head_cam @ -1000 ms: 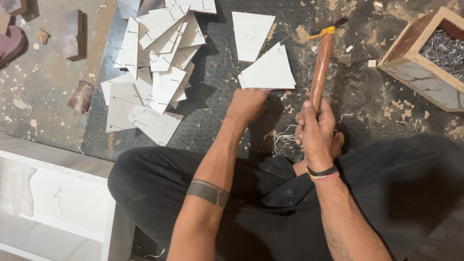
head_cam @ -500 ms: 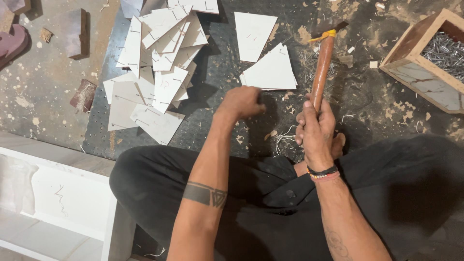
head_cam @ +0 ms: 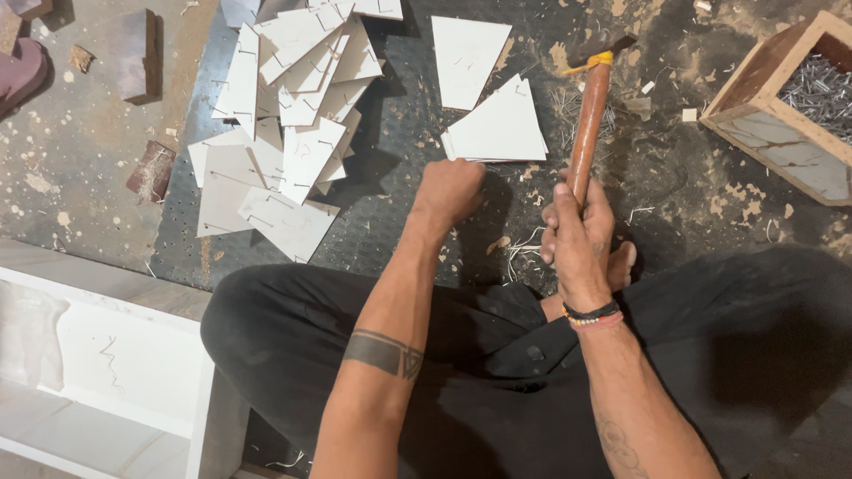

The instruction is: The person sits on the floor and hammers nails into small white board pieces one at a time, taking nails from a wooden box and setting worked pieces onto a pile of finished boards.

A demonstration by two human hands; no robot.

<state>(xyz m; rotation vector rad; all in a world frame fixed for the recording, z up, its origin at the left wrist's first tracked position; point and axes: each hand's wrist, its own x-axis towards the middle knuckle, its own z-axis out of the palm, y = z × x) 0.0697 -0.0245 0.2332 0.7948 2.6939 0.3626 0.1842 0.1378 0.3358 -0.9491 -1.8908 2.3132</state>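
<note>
Fingers of the right hand (head_cam: 575, 229) were wrapped tight around the wooden handle of a hammer (head_cam: 587, 124). The hammer pointed away from the person, and its head, bound with a bit of yellow tape, sat up near the far side of the dark mat (head_cam: 399, 222). The left hand (head_cam: 448, 188) was curled into a loose fist just above the mat; it may have pinched something small, but the view was too poor to tell.

A wooden box (head_cam: 770, 133) stood at the right, well apart from both hands. It was full of thin grey nails (head_cam: 816, 89).

A small stack of white triangle pieces (head_cam: 499, 129) lay just past the left hand. One more white piece (head_cam: 466, 58) lay beyond it. A big messy pile of white pieces (head_cam: 284, 124) lay to the left.

The mat was dark, with sawdust and loose nails spread on it. Beside it the concrete floor (head_cam: 80, 177) was dusty, with a few wood blocks (head_cam: 133, 53) on it. A white shelf unit (head_cam: 98, 364) lay near the person's knee.
</note>
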